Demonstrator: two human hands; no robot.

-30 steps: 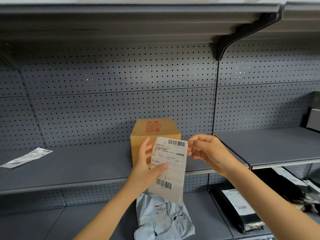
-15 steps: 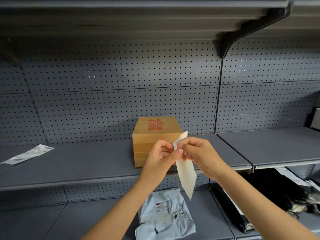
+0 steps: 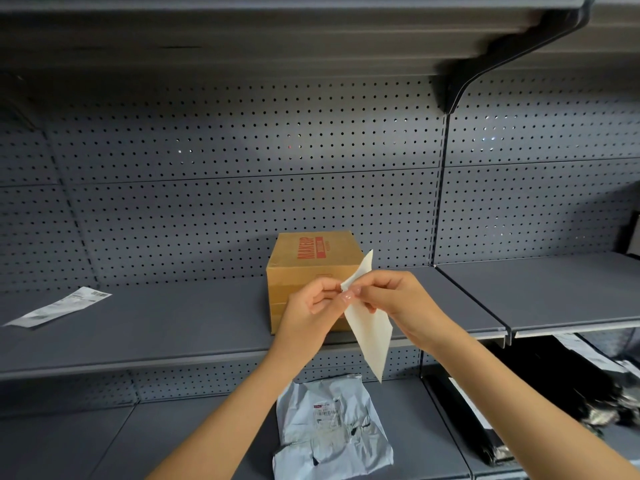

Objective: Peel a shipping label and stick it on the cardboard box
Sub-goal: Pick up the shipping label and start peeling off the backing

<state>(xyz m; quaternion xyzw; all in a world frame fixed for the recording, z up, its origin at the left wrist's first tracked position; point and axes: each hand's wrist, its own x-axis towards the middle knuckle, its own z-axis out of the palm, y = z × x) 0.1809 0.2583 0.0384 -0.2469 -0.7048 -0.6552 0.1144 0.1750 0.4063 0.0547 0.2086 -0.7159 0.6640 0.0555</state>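
Grip: both hands, left (image 3: 311, 303) and right (image 3: 398, 299), pinch the label (image 3: 369, 336) corner.
Tip: split backing slowly, facing the box (image 3: 304, 271).

The cardboard box (image 3: 313, 271) sits on the shelf (image 3: 173, 323), behind the shipping label (image 3: 369, 327).

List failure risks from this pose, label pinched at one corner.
1. Both hands, left hand and right hand, pinch one corner of the shipping label; it could tear.
2. Its free end hangs loose, so it may curl and stick to itself.
3. The cardboard box sits unsteadied; pressing could slide it back.
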